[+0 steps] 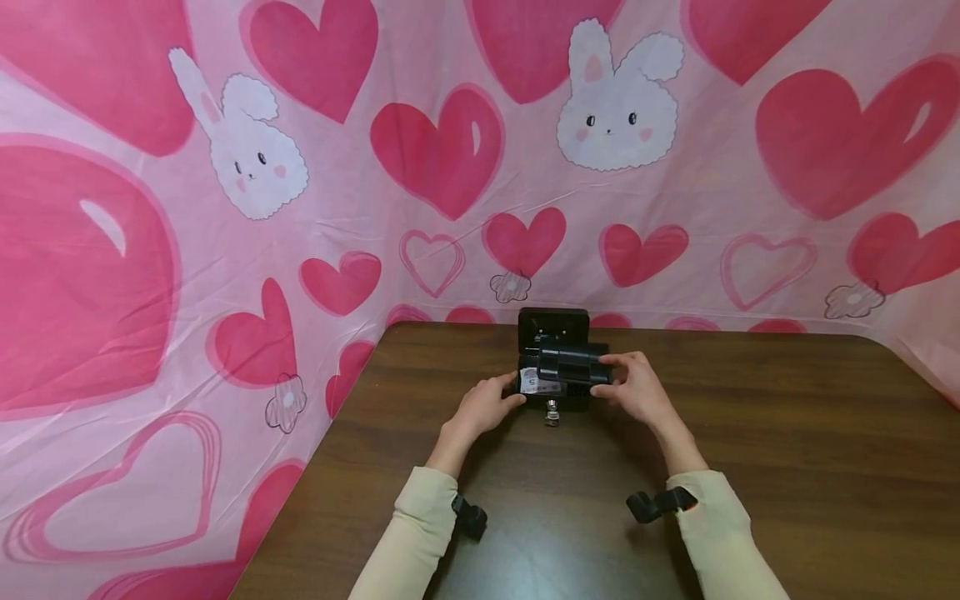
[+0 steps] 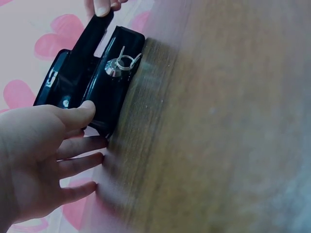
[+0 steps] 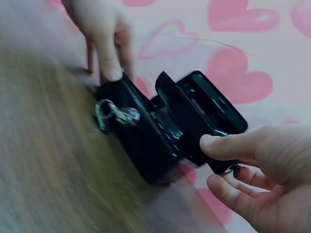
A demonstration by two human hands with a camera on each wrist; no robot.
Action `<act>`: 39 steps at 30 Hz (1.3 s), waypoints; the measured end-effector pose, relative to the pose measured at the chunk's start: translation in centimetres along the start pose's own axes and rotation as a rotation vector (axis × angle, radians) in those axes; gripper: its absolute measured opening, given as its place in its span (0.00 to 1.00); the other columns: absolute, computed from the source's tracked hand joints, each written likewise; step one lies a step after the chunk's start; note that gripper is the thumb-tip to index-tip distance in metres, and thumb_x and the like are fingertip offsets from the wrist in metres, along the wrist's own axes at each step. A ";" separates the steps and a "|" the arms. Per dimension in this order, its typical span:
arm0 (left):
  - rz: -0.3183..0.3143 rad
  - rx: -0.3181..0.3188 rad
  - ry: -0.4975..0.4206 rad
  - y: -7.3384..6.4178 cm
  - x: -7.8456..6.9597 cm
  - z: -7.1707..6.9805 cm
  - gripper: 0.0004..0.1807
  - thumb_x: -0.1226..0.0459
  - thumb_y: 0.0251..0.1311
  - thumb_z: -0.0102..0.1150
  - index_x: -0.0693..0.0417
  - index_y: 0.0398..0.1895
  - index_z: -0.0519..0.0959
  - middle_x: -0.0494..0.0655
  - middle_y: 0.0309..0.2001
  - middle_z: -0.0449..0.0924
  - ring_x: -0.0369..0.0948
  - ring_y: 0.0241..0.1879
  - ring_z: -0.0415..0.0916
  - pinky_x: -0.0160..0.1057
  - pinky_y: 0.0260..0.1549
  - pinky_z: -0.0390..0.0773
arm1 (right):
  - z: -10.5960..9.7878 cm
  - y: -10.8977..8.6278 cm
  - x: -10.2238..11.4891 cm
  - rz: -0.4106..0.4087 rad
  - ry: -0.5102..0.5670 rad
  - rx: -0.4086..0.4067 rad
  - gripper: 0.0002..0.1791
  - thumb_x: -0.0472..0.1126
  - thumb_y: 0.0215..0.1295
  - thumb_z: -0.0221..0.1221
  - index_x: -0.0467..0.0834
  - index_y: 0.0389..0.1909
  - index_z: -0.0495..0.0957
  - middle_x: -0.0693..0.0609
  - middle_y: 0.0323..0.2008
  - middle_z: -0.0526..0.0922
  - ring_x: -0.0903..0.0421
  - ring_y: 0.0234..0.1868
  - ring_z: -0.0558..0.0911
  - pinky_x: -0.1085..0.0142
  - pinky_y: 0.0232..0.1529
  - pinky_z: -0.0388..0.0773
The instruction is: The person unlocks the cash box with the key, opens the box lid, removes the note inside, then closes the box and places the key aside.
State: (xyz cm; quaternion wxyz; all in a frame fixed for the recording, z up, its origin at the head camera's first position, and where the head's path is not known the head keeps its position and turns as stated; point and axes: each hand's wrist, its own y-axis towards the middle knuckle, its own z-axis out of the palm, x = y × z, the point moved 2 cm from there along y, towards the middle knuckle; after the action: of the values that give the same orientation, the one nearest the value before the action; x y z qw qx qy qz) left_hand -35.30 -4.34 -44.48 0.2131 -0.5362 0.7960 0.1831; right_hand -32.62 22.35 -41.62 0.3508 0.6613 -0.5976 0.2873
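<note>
A small black cash box (image 1: 577,403) stands at the table's far edge with its lid (image 1: 553,322) raised. Keys on a ring (image 1: 552,414) hang from the lock in its front. My right hand (image 1: 643,392) pinches the right end of a black inner tray (image 1: 568,364), which is lifted and tilted above the box. Under it a pale printed paper, perhaps a banknote (image 1: 534,381), shows inside. My left hand (image 1: 483,407) holds the box's left front corner, its thumb on the front edge and its other fingers along the side. The tray hides much of the box's interior.
The brown wooden table (image 1: 787,450) extends widely to the right and toward me. A pink cloth (image 1: 435,75) with hearts and rabbits hangs right behind the box and along the left side. Black straps (image 1: 471,517) sit on both wrists.
</note>
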 end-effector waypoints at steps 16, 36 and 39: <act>-0.005 -0.007 0.001 -0.2 0.1 0.0 0.31 0.51 0.70 0.56 0.49 0.73 0.67 0.48 0.69 0.71 0.50 0.68 0.70 0.55 0.63 0.70 | -3.2 -1.0 -1.7 0.010 -0.051 0.029 0.33 0.38 0.59 0.68 0.32 0.64 0.69 0.33 0.54 0.63 0.45 0.29 0.85 0.66 0.29 0.77; -0.006 -0.001 -0.018 -0.3 0.1 0.0 0.31 0.52 0.70 0.56 0.49 0.73 0.67 0.50 0.69 0.71 0.50 0.67 0.71 0.54 0.64 0.70 | -5.3 -2.2 -3.1 0.033 -0.120 0.043 0.34 0.40 0.60 0.68 0.31 0.64 0.69 0.27 0.62 0.61 0.48 0.31 0.86 0.65 0.34 0.78; -0.003 0.002 -0.031 -0.4 -0.1 0.0 0.31 0.53 0.70 0.56 0.51 0.73 0.67 0.51 0.69 0.71 0.50 0.67 0.70 0.54 0.65 0.69 | -5.4 -2.3 -3.2 0.051 -0.128 0.051 0.34 0.40 0.60 0.68 0.31 0.65 0.69 0.27 0.62 0.61 0.49 0.31 0.85 0.64 0.36 0.77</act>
State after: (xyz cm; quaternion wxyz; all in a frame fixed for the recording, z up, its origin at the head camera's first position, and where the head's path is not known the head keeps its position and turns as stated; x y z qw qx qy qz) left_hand -34.95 -4.46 -44.44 0.2263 -0.5341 0.7920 0.1902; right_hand -30.52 28.68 -41.23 0.2873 0.6715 -0.6281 0.2684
